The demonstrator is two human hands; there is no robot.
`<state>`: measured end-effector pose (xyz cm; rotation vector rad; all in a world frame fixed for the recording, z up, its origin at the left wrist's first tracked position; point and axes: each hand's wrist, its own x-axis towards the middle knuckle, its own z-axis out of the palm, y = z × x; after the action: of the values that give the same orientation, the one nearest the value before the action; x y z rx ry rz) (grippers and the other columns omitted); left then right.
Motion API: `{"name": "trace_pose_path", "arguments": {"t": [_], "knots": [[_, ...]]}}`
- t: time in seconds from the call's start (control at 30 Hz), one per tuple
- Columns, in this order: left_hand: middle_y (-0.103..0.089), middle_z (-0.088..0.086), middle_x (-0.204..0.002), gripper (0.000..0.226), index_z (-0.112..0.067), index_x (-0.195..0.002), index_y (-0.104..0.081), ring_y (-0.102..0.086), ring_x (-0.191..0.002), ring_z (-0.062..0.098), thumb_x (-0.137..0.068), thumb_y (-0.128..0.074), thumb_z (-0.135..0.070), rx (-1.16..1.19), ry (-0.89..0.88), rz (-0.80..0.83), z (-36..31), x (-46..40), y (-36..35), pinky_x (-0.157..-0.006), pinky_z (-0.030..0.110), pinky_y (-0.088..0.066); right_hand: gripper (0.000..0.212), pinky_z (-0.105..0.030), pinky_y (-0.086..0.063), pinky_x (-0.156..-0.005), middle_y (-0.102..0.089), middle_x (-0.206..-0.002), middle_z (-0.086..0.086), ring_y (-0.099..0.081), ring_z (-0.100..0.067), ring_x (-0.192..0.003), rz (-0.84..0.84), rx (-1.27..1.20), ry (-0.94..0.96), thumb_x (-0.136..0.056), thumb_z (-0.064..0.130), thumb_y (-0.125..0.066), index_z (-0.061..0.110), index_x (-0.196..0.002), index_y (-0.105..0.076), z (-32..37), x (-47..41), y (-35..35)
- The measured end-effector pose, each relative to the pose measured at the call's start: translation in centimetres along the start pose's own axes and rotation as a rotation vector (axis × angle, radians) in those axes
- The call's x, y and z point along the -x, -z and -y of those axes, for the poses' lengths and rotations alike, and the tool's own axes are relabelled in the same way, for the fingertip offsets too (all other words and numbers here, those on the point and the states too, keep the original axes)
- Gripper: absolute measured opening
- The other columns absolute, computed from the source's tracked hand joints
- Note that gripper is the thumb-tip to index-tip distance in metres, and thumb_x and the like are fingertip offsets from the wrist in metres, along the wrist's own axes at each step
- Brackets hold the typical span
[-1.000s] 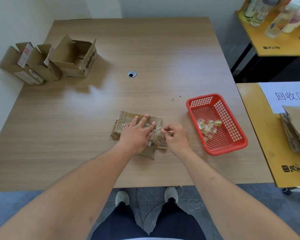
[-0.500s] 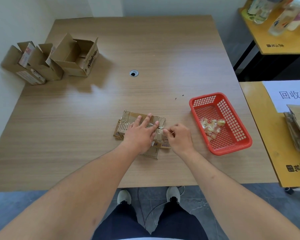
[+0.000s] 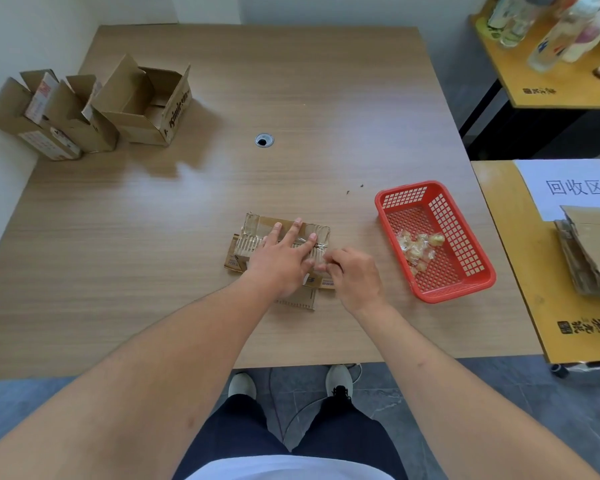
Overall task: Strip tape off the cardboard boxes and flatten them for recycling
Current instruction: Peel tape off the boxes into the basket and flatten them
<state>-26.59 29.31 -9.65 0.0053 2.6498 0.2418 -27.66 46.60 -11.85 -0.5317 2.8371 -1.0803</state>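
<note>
Little has changed: my left hand [image 3: 280, 260] still presses the box [image 3: 284, 237] flat, right hand [image 3: 352, 276] still pinching tape [image 3: 317, 252]; peel unfinished.

Left hand [image 3: 283, 259] presses the flattened box [image 3: 257, 233] flat; right hand [image 3: 352, 275] pinches tape [image 3: 321, 252] at its edge.

Glossy wood-grain table [image 3: 153, 237], red plastic basket [image 3: 478, 285], matt cardboard boxes [image 3: 142, 102].
</note>
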Motion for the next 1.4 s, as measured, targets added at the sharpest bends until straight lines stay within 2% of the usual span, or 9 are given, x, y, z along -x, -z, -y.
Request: {"name": "trace_pose_path", "arguments": {"t": [0.13,0.33,0.6,0.83,1.0,1.1,1.17,1.3,1.4], "knots": [[0.02,-0.009,-0.168,0.058,-0.045,-0.16,0.0,0.01,-0.156,0.031,-0.106,-0.018,-0.058,-0.026,-0.016,0.011,0.1,0.0,0.2,-0.123,0.052,-0.012,0.038,-0.033,-0.057,-0.074,-0.073,-0.074,0.004,-0.071,-0.015,-0.07,0.003,-0.084,-0.097,-0.089,0.011,-0.076,0.022,-0.124,-0.067,0.5,-0.1,0.9],[0.028,-0.012,-0.165,0.075,-0.051,-0.157,0.006,0.015,-0.155,0.029,-0.096,-0.034,-0.068,-0.015,-0.052,0.099,1.2,-0.1,0.7,-0.123,0.054,-0.006,0.004,-0.036,-0.052,-0.073,-0.068,-0.067,0.009,-0.063,-0.01,-0.066,-0.02,-0.053,-0.134,-0.093,0.023,-0.073,0.022,-0.089,-0.072,0.8,-0.3,0.7],[0.027,-0.012,-0.165,0.072,-0.052,-0.156,0.009,0.014,-0.156,0.029,-0.102,-0.038,-0.062,-0.032,-0.068,0.076,1.8,-1.5,0.8,-0.123,0.054,-0.007,0.027,-0.007,-0.04,-0.067,-0.065,-0.078,0.009,-0.054,-0.002,-0.065,-0.028,-0.061,-0.168,-0.075,0.015,-0.089,0.019,-0.1,-0.08,0.2,-0.7,0.4],[0.029,-0.008,-0.165,0.067,-0.049,-0.157,0.012,0.016,-0.155,0.032,-0.106,-0.032,-0.056,0.019,-0.032,0.028,0.9,-2.0,0.3,-0.123,0.054,-0.002,0.003,-0.033,-0.052,-0.073,-0.069,-0.084,0.002,-0.063,-0.015,-0.076,-0.211,0.024,-0.217,-0.086,0.013,-0.079,0.015,-0.088,-0.08,0.2,0.3,0.8],[0.028,-0.006,-0.166,0.066,-0.047,-0.157,0.012,0.016,-0.155,0.034,-0.106,-0.03,-0.056,0.036,-0.023,0.012,0.6,-2.6,0.3,-0.123,0.054,0.0,0.013,-0.026,-0.051,-0.078,-0.063,-0.095,0.008,-0.063,-0.007,-0.078,-0.16,-0.087,-0.404,-0.089,0.016,-0.078,0.023,-0.08,-0.073,-0.3,0.5,1.5],[0.026,-0.004,-0.167,0.067,-0.046,-0.158,0.01,0.012,-0.155,0.037,-0.106,-0.031,-0.057,0.028,-0.02,-0.004,0.2,-2.2,0.1,-0.122,0.055,-0.002,0.011,-0.039,-0.058,-0.084,-0.073,-0.077,0.008,-0.071,-0.011,-0.077,-0.206,-0.172,-0.517,-0.088,0.022,-0.079,0.024,-0.098,-0.078,-0.2,0.2,1.3],[0.018,-0.001,-0.169,0.069,-0.044,-0.159,0.004,0.005,-0.154,0.041,-0.104,-0.036,-0.057,0.018,-0.026,-0.04,-0.2,-1.8,-0.1,-0.122,0.056,-0.006,0.037,-0.041,-0.06,-0.08,-0.073,-0.069,0.009,-0.073,-0.011,-0.071,-0.25,-0.305,-0.578,-0.084,0.027,-0.083,0.03,-0.119,-0.072,0.0,0.1,1.6],[-0.012,0.007,-0.163,0.075,-0.042,-0.158,-0.015,-0.022,-0.142,0.043,-0.096,-0.054,-0.061,0.001,-0.049,-0.121,-1.2,-2.6,0.9,-0.117,0.053,-0.023,0.011,-0.044,-0.062,-0.075,-0.071,-0.065,0.011,-0.072,-0.01,-0.065,-0.359,-0.302,-0.585,-0.081,0.032,-0.085,0.028,-0.081,-0.075,-1.1,-1.0,3.4],[-0.024,0.007,-0.158,0.08,-0.044,-0.157,-0.023,-0.029,-0.136,0.04,-0.09,-0.063,-0.062,0.001,-0.081,-0.13,-2.6,-3.6,1.8,-0.114,0.05,-0.03,0.004,-0.04,-0.059,-0.086,-0.076,-0.083,0.008,-0.072,-0.013,-0.078,-0.438,-0.212,-0.585,-0.086,0.02,-0.082,0.022,-0.09,-0.08,-2.6,-1.9,5.2]]}}
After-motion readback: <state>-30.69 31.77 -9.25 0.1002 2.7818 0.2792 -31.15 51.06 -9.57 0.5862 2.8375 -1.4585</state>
